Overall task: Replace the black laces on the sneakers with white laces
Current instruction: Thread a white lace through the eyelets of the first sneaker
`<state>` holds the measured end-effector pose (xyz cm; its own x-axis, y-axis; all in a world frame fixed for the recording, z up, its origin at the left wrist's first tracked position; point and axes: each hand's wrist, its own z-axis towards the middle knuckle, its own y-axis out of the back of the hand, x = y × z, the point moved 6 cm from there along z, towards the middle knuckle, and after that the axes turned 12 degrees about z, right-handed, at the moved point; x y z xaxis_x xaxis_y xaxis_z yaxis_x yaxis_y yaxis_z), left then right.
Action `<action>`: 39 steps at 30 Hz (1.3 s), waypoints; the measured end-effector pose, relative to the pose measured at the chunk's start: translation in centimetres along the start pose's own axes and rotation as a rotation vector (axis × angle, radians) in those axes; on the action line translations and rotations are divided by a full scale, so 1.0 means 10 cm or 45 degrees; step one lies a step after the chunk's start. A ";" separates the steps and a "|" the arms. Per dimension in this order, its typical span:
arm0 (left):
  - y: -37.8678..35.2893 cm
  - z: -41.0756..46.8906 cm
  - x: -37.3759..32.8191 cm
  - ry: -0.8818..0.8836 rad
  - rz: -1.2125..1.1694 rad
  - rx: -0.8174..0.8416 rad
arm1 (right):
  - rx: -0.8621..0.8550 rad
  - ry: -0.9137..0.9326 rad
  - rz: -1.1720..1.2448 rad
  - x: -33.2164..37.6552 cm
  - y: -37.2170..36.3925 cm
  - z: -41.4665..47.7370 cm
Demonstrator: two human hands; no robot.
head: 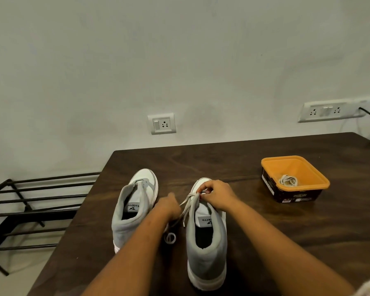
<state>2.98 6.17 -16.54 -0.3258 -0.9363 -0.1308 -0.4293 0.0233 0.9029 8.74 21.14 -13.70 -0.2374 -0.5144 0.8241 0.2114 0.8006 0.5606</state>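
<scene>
Dark table [276,231] | right hand [217,196] pinches white lace [187,207] at sneaker [205,257] | left hand [167,206] alongside, grip unclear

Two grey-and-white high-tops stand upright side by side on the worktop [265,242], toes pointing far. Left sneaker [135,208] looks unlaced. Right sneaker [207,242] has a white lace [185,208] thru the far eyelets only, ends trailing left & near, curling btwn the shoes. Spare lace bundle [287,180] sits coiled in the orange tub [271,160], far right.
</scene>
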 end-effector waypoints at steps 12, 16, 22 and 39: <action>0.21 0.07 -0.29 -0.242 -0.058 -0.412 | -0.021 -0.114 0.224 -0.14 0.10 0.06; 0.47 -0.04 -0.25 -0.208 -0.337 -0.450 | 0.002 -0.114 0.151 -0.10 0.10 0.06; 0.60 -0.14 -0.18 -0.198 -0.599 -0.422 | 0.033 0.019 0.312 0.15 0.09 -0.05; 0.63 -0.38 -0.39 -0.515 -1.248 -0.232 | -0.287 0.268 0.995 0.59 0.79 -0.26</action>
<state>4.71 8.61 -8.77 -0.1764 -0.3326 -0.9264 -0.5337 -0.7585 0.3739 11.48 23.58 -4.18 0.2331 0.0982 0.9675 0.4309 0.8814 -0.1933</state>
